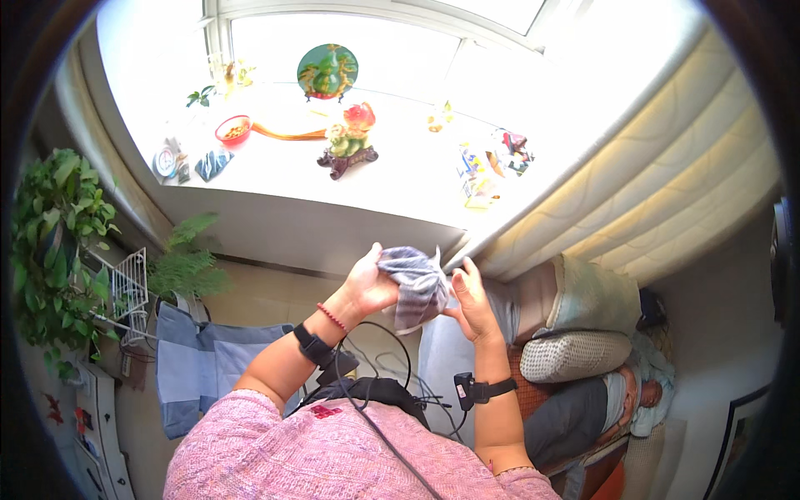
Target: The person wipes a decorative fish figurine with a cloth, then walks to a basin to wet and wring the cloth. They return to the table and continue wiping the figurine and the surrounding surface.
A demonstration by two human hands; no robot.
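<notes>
A crumpled striped grey and white cloth (417, 289) is held up in front of me, below the window sill. My left hand (371, 281) grips its left side, with the thumb up by its top edge. At its right side is my right hand (470, 303), fingers bent and spread; the fingertips near the cloth's edge partly overlap it, and I cannot tell if they pinch it. Both wrists wear black straps with small devices and cables.
Ahead is a white window sill (275, 181) with ornaments, a red bowl (234, 130) and packets. Potted plants (62, 212) and a cloth-covered chair (219, 356) are at left. A long curtain (625, 175) hangs at right, above a sofa with a cushion (575, 356) and a person lying down (575, 412).
</notes>
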